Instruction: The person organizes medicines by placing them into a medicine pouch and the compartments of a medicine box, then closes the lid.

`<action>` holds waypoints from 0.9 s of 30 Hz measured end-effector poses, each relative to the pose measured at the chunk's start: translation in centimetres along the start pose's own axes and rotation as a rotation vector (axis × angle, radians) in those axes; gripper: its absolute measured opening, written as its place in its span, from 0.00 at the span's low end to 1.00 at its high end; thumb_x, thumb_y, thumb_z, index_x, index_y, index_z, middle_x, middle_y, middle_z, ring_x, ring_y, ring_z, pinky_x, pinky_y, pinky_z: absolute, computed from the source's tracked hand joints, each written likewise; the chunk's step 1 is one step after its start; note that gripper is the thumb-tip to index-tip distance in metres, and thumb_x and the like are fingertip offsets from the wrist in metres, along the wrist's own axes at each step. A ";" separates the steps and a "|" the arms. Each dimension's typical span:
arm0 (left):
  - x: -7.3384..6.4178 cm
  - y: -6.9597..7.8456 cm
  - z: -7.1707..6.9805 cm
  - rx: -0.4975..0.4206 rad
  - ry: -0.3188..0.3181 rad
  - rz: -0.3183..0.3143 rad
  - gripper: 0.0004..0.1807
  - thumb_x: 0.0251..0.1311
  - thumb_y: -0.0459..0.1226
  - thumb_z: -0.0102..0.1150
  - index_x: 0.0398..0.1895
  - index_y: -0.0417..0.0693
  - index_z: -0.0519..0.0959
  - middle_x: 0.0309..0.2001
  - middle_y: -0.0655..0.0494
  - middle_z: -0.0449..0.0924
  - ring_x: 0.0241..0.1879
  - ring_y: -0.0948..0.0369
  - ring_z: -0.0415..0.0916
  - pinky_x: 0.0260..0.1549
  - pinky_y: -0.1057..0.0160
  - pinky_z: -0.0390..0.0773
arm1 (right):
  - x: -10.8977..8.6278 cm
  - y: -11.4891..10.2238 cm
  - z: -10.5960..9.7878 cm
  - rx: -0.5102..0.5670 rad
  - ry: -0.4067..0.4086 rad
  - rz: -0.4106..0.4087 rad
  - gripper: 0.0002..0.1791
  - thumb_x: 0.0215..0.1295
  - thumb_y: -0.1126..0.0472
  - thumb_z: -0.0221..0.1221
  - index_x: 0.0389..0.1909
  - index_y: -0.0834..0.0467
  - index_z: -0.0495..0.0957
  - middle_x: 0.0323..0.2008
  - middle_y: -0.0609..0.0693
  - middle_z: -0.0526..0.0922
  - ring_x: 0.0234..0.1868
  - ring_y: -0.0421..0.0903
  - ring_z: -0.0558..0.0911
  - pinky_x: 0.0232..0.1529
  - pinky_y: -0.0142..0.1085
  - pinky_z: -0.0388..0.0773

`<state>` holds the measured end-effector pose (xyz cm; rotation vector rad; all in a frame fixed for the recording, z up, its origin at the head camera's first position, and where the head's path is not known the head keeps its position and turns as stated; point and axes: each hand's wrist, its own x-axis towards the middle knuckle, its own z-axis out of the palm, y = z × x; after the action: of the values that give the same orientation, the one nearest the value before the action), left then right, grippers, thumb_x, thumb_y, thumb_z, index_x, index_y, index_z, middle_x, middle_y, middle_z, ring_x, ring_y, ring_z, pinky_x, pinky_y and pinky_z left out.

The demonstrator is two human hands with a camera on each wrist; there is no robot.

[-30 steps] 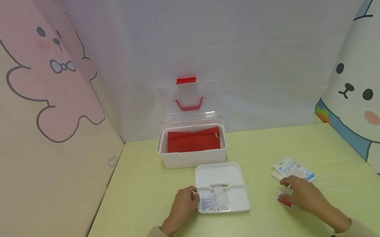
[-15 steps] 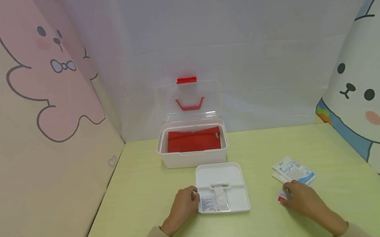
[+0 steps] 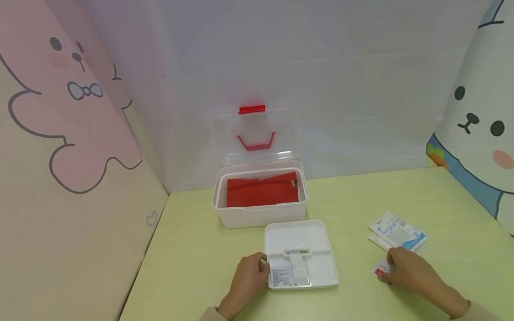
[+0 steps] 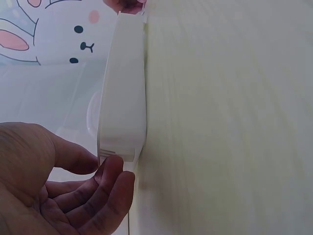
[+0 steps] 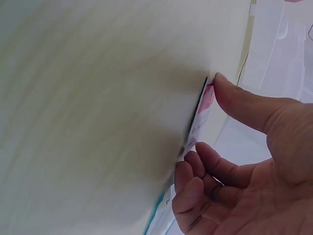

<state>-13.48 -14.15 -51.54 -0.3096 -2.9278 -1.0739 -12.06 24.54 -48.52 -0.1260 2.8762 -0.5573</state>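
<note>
A white tray (image 3: 309,235) with a slot handle lies mid-table; a small printed sachet (image 3: 281,276) and a clear packet with a white strip (image 3: 300,271) lie in its near half. My left hand (image 3: 249,278) holds the tray's left edge, thumb and curled fingers at its side wall in the left wrist view. At the right, my right hand (image 3: 411,269) pinches a small flat red-and-white packet (image 3: 381,268) between thumb and fingertips, at opposite ends in the right wrist view (image 5: 204,105). The packet is tilted, low at the table. Part of it is hidden by the hand.
Beyond the tray stands a white box (image 3: 264,214) with its clear lid (image 3: 282,133) up and a red zip pouch (image 3: 261,190) inside. White-and-blue packets marked "Surgical" (image 3: 393,227) lie just past my right hand. Printed sheets (image 3: 83,119) flank the table.
My right hand has closed its fingers on the small red-and-white packet and shifted it slightly. The left hand and the tray have stayed in place.
</note>
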 end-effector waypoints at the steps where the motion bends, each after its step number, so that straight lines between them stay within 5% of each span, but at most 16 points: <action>1: 0.0 0.0 0.0 0.001 0.001 0.001 0.11 0.62 0.33 0.57 0.42 0.35 0.82 0.19 0.60 0.75 0.16 0.69 0.64 0.16 0.71 0.67 | 0.0 0.0 0.0 0.007 -0.004 0.007 0.22 0.50 0.51 0.72 0.32 0.63 0.74 0.27 0.49 0.73 0.27 0.45 0.70 0.27 0.37 0.65; 11: -0.1 0.0 0.0 -0.004 -0.007 -0.006 0.11 0.62 0.34 0.57 0.43 0.35 0.82 0.20 0.59 0.76 0.16 0.69 0.65 0.16 0.70 0.67 | -0.2 0.1 0.6 0.039 0.045 0.003 0.21 0.50 0.55 0.73 0.35 0.63 0.73 0.23 0.48 0.68 0.25 0.44 0.68 0.25 0.35 0.61; 19: -0.1 -0.1 0.0 -0.003 -0.004 -0.006 0.11 0.62 0.33 0.57 0.42 0.35 0.82 0.20 0.58 0.77 0.17 0.68 0.66 0.17 0.70 0.67 | -0.1 0.0 0.4 0.054 0.108 -0.034 0.14 0.56 0.63 0.66 0.41 0.65 0.77 0.32 0.54 0.82 0.29 0.45 0.74 0.30 0.40 0.72; 27: -0.1 0.0 0.0 -0.009 -0.004 0.004 0.10 0.62 0.33 0.57 0.42 0.35 0.82 0.20 0.60 0.76 0.17 0.69 0.65 0.17 0.70 0.67 | 0.1 -0.4 -0.1 0.061 0.252 -0.125 0.07 0.59 0.70 0.61 0.38 0.64 0.81 0.30 0.54 0.86 0.26 0.41 0.75 0.25 0.34 0.70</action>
<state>-13.40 -14.18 -51.55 -0.3186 -2.9257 -1.0870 -12.13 24.21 -48.24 -0.2438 3.1061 -0.7324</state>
